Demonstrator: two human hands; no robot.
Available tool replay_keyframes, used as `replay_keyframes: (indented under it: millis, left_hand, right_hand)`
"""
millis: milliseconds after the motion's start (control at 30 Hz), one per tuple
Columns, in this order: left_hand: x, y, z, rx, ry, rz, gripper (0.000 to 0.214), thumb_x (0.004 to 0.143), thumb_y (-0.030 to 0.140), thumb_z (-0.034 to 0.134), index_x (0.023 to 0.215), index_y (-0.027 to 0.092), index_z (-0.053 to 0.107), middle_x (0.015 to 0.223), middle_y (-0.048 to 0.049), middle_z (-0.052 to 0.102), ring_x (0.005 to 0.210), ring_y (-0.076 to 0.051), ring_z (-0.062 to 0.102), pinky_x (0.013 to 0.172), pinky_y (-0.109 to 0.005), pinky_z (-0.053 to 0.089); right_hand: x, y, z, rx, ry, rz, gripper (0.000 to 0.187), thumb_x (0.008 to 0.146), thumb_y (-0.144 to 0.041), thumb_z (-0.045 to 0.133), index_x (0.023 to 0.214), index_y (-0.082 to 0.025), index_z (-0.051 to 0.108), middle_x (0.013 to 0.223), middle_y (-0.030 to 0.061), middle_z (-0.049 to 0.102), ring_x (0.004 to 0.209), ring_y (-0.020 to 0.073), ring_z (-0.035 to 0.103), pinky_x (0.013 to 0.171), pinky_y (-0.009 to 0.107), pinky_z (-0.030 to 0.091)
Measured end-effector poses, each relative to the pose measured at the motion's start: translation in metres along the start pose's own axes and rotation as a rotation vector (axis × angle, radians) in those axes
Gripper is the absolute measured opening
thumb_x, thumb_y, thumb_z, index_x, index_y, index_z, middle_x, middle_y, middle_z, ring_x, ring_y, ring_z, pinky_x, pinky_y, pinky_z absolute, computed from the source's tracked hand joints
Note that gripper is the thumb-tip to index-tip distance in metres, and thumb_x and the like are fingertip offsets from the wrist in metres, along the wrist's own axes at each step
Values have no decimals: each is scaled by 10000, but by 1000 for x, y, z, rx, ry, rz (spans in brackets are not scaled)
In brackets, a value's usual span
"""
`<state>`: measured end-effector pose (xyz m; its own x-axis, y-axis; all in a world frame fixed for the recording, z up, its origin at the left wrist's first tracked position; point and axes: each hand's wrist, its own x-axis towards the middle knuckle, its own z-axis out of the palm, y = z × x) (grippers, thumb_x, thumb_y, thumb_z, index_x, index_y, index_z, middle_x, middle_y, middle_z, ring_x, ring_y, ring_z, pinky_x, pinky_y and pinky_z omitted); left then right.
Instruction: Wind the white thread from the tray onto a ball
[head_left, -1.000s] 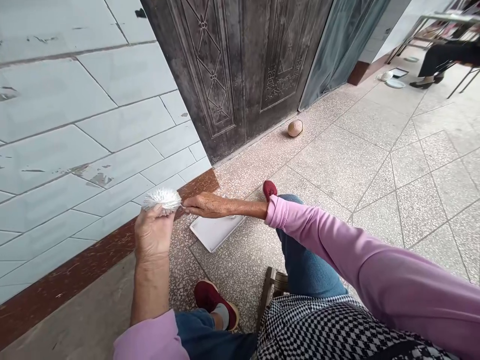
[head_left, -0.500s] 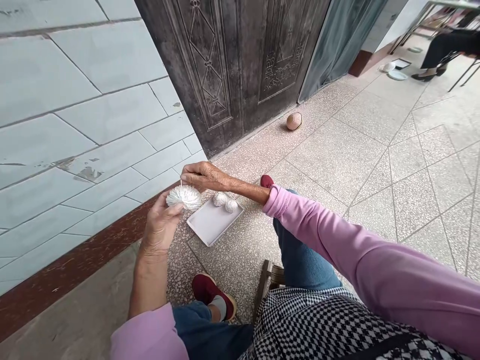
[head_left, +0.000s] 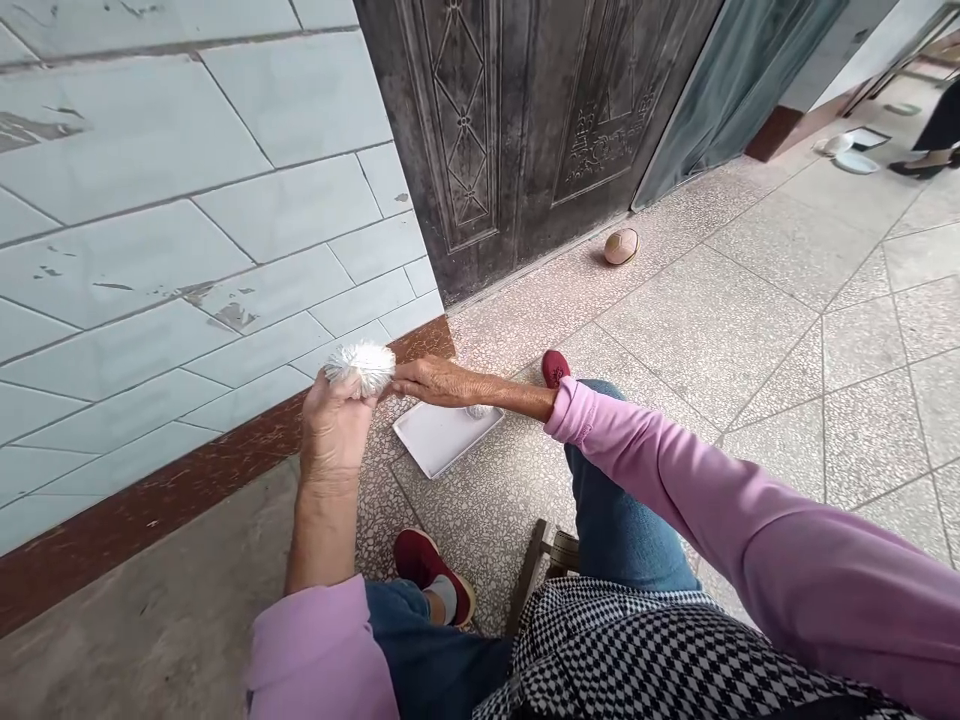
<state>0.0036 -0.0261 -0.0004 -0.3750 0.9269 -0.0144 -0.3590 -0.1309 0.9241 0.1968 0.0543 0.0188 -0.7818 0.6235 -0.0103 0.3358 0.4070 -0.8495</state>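
In my left hand [head_left: 330, 410] is a fluffy white pom-pom [head_left: 361, 366], with the thumb and fingers closed on its underside. Fringed white strands stick out all round it. My right hand [head_left: 439, 381] reaches in from the right, its fingers drawn together beside the pom-pom's right edge. What those fingertips pinch, if anything, is too small to make out. Below the right wrist, a shallow white tray [head_left: 439, 440] lies on the floor. Part of a white ball [head_left: 478, 410] shows at its far side, mostly covered by the right forearm.
A tiled wall [head_left: 150, 250] runs along the left and meets a dark embossed metal door [head_left: 517, 120]. Near the door sits a round pinkish object [head_left: 622, 246]. A small wooden stool [head_left: 531, 575] is under me. Far right, a person's foot [head_left: 919, 168] is near dishes [head_left: 855, 162].
The pom-pom is turned and slightly higher. My right hand has moved from above it, where it held a thin white strand, to its right side. The view has swung left.
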Motion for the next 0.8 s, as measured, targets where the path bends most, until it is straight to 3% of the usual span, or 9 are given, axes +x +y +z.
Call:
replay_keyframes:
  millis: [133, 233, 300, 400, 533, 633, 800]
  left_hand:
    - [13, -11, -19, 189, 160, 74, 769, 560, 377, 1187, 1159, 296, 712, 1272, -45, 851, 1282, -330, 822, 1077, -431, 714]
    - [15, -14, -28, 328, 201, 93, 862, 521, 395, 1223, 1208, 287, 713, 1254, -56, 866, 1197, -315, 832, 1008, -408, 711]
    - [11, -11, -27, 364, 153, 67, 852, 527, 435, 1234, 1201, 272, 740, 1213, -65, 870, 1151, -312, 829, 978, -407, 704]
    - [0, -3, -19, 349, -11, -42, 842, 528, 457, 1238, 1219, 246, 805, 1187, -73, 869, 1128, -308, 820, 980, -403, 687]
    - [-14, 5, -5, 239, -212, -198, 795, 601, 483, 1202, 1271, 222, 861, 1216, -113, 853, 1130, -333, 817, 989, -440, 706]
    - [-18, 7, 6, 127, -199, -194, 754, 600, 450, 1185, 1257, 245, 877, 1296, -130, 850, 1233, -381, 821, 1023, -484, 740]
    - [-11, 9, 20, -4, -97, -74, 655, 635, 486, 1162, 1164, 266, 844, 1408, -168, 873, 1502, -467, 771, 1180, -541, 732]
  right_hand:
    - [-5, -12, 5, 50, -99, -75, 415, 1271, -78, 699, 886, -225, 648, 871, 5, 682, 905, 200, 636, 921, 331, 489]
    - [-6, -15, -5, 158, -64, -101, 353, 1268, -110, 736, 929, -205, 715, 891, 7, 715, 903, 187, 642, 888, 318, 498]
    - [-4, -10, -14, 227, 7, -92, 321, 1284, -163, 753, 965, -198, 733, 923, 16, 738, 912, 177, 640, 876, 308, 507]
    - [3, 9, -22, 308, 81, -94, 340, 1292, -284, 806, 978, -198, 712, 894, 3, 700, 875, 154, 602, 814, 291, 486]
    - [19, 42, -18, 444, 174, -123, 560, 1262, -518, 883, 904, -238, 555, 758, -83, 476, 713, 108, 407, 666, 274, 336]
    - [27, 55, -11, 464, 235, -151, 621, 1260, -577, 869, 901, -262, 473, 772, -92, 402, 726, 116, 373, 680, 268, 316]
    - [26, 50, -1, 333, 238, -95, 395, 1326, -311, 663, 952, -228, 568, 873, -41, 491, 857, 158, 468, 812, 296, 405]
